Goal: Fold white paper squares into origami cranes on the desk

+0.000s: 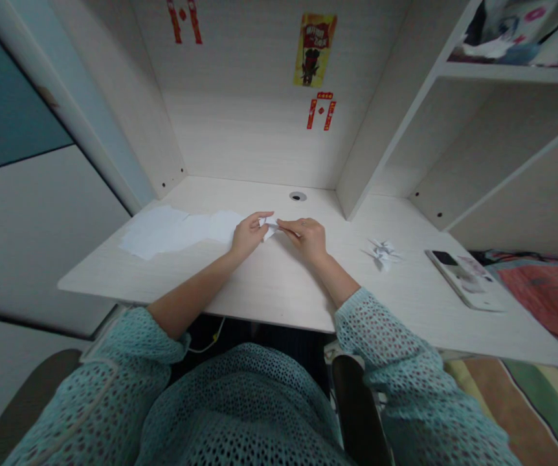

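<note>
A small folded piece of white paper (269, 228) lies on the pale wooden desk (279, 285), pinched between both hands. My left hand (248, 233) grips its left side with thumb and forefinger closed. My right hand (305, 237) holds the right side, fingers curled and pressing on it. Most of the paper is hidden under my fingers.
Several loose white sheets (172, 231) lie on the desk to the left. A finished folded paper figure (382, 253) sits to the right, and a phone (464, 278) lies beyond it. A cable hole (297, 196) is at the back. Shelves (478, 116) rise on the right.
</note>
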### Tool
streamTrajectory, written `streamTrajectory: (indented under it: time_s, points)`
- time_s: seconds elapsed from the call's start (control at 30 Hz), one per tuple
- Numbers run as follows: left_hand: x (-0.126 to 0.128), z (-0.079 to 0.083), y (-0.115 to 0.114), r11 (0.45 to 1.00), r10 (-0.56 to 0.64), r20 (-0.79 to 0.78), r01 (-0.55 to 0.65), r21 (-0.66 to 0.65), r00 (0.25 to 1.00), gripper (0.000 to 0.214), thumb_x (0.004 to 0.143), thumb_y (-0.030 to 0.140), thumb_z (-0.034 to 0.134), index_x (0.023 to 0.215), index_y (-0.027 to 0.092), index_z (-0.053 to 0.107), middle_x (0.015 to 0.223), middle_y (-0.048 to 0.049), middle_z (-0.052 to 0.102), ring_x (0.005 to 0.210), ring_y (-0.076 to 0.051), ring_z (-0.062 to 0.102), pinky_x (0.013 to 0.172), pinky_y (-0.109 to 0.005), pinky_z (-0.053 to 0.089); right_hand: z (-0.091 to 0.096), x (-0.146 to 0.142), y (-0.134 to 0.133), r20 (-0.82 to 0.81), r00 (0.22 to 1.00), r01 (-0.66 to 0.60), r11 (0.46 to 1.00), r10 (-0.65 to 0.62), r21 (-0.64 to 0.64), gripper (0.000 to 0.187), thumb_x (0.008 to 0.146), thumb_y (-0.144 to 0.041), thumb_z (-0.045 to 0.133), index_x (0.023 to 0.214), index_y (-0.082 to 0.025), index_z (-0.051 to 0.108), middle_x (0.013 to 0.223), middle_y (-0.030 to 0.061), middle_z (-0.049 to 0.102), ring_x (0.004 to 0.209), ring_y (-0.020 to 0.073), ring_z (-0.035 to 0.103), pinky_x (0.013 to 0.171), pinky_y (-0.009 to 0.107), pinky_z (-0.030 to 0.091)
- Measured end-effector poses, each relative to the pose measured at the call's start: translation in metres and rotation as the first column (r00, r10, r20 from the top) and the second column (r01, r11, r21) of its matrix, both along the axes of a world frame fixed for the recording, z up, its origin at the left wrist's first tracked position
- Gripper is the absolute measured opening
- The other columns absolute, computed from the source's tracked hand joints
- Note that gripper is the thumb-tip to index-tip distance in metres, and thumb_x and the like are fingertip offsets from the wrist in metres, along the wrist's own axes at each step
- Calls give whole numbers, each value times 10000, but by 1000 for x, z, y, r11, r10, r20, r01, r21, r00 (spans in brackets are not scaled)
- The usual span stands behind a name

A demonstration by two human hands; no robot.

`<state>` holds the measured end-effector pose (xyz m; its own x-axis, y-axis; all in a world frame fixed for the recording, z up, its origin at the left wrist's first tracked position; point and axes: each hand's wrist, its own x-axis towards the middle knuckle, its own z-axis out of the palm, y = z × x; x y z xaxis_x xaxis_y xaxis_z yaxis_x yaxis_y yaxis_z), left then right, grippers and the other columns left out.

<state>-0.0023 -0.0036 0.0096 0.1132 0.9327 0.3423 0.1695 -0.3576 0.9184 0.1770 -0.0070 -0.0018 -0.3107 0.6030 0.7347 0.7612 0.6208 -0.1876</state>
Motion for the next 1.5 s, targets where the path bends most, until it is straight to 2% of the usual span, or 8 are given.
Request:
streamTrajectory:
  time_s: [0.33, 0.7, 0.8, 0.97, 1.1, 1.2, 1.3, 1.5]
  points:
    - [-6, -5, 3, 997, 75, -109, -73, 24, 991, 368, 772, 250, 542, 1125, 215, 641, 1049, 10, 697, 891, -164, 637, 794, -274, 485, -1, 1, 1, -1, 999, -40, 999, 40, -4, 245, 899, -325, 507, 1068, -289, 680, 947, 10, 731, 781, 175, 656, 719, 319, 433]
    - [-4, -8, 9, 999, 24, 64, -21, -43, 998, 339, 747, 266, 565, 1053, 179, 681, 1141, -32, 656, 1056, -198, 599, 972, -325, 405, -1, 0, 1, -13, 998, -55, 998, 55, -39, 248, 897, -333, 505, 1067, -291, 680, 947, 13, 731, 790, 183, 655, 726, 331, 438]
    - [-5, -9, 13, 996, 30, 122, -19, -93, 992, 346, 729, 270, 580, 1045, 180, 691, 1129, -42, 665, 1040, -206, 599, 965, -342, 413, 1, -1, -1, -30, 998, -61, 997, 60, -36, 241, 892, -345, 511, 1048, -293, 686, 925, 16, 732, 790, 189, 652, 732, 339, 445]
    - [-5, -9, 12, 977, -56, 289, 112, -183, 956, 444, 703, 301, 645, 1121, 153, 648, 1042, -89, 688, 901, -195, 632, 866, -353, 474, 0, -6, -2, -240, 970, -41, 998, 27, -54, 415, 792, -438, 629, 1170, -267, 618, 1002, 49, 708, 858, 207, 628, 801, 361, 472]
    - [-3, -9, 9, 963, -117, 391, 201, -180, 913, 417, 662, 293, 702, 1054, 165, 641, 1092, -94, 642, 942, -201, 622, 824, -340, 497, -5, -13, -1, -350, 936, -104, 973, 26, -206, 515, 718, -460, 694, 1187, -269, 602, 1025, 49, 696, 811, 198, 623, 767, 358, 495]
    - [-3, -12, 11, 973, -112, 351, 174, -150, 930, 383, 645, 315, 716, 988, 167, 632, 1104, -85, 623, 949, -204, 617, 812, -335, 500, -6, -17, -2, -401, 915, -165, 951, 49, -262, 401, 773, -425, 645, 1143, -269, 632, 977, 40, 704, 766, 176, 623, 755, 339, 496]
    - [-5, -14, 15, 989, -115, 228, 132, -61, 967, 351, 625, 307, 725, 930, 158, 636, 1046, -80, 649, 965, -205, 607, 866, -344, 474, -3, -19, -6, -382, 920, -185, 954, 84, -237, 290, 814, -376, 606, 1076, -267, 672, 953, 39, 708, 809, 176, 621, 794, 335, 482]
    - [-5, -10, 16, 994, -103, 146, 98, 45, 984, 292, 611, 203, 701, 885, 161, 610, 1035, -74, 665, 1041, -209, 594, 966, -372, 415, 4, -19, -11, -358, 928, -188, 959, 102, -213, 343, 802, -355, 627, 1134, -270, 644, 944, 40, 705, 835, 182, 611, 822, 341, 475]
